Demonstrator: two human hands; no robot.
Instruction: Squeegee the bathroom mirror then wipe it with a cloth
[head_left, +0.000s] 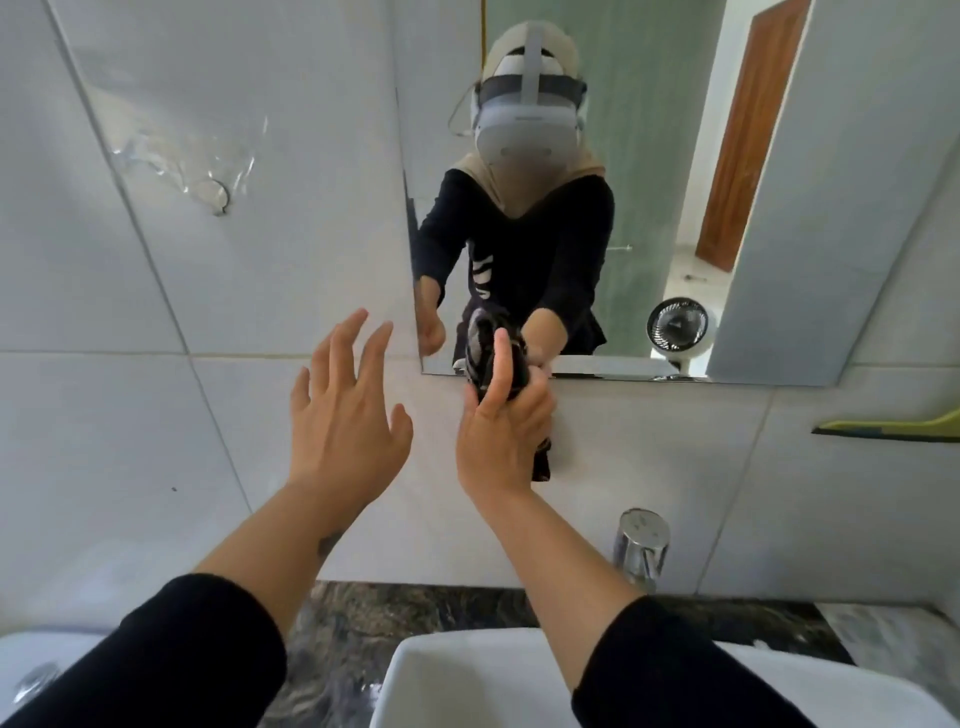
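Observation:
The bathroom mirror hangs on the tiled wall above the sink. My right hand grips a dark cloth bunched against the mirror's bottom edge, index finger pointing up. A tail of the cloth hangs below the hand. My left hand hovers open with fingers spread in front of the wall tiles, left of the mirror and touching nothing. A green squeegee lies at the right edge, below the mirror. The mirror reflects a person wearing a headset.
A white sink basin sits below on a dark marble counter. A chrome tap rises right of my right arm. A wall hook with torn clear film is at upper left. A white fixture shows at lower left.

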